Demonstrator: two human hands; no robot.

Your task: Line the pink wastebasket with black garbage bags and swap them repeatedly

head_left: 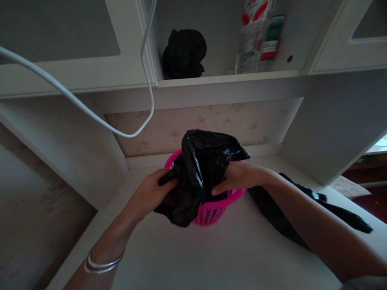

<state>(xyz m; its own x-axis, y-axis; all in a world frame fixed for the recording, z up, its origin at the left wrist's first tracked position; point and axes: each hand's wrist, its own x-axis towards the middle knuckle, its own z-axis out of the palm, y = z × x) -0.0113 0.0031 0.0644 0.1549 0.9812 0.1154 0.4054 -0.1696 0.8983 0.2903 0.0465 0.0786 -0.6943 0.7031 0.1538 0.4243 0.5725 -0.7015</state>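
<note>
A crumpled black plastic bag (193,177) is partly draped over the rim of a pink plastic basket (210,213) with slotted sides. The basket stands on a white surface. At the bag's left side, my left hand (155,189) pinches its edge between thumb and fingers. From the right, my right hand (237,177) reaches into the bag over the basket. Its thumb is stretched out, while the black plastic hides the other fingers. Most of the basket's inside is covered by the bag.
Another black plastic bag (281,217) lies under my right forearm. On the shelf above are a bundled black bag (184,54) and a clear plastic package (249,44). A white cable (90,114) hangs across the upper left. Cabinet side panels (329,121) flank the space.
</note>
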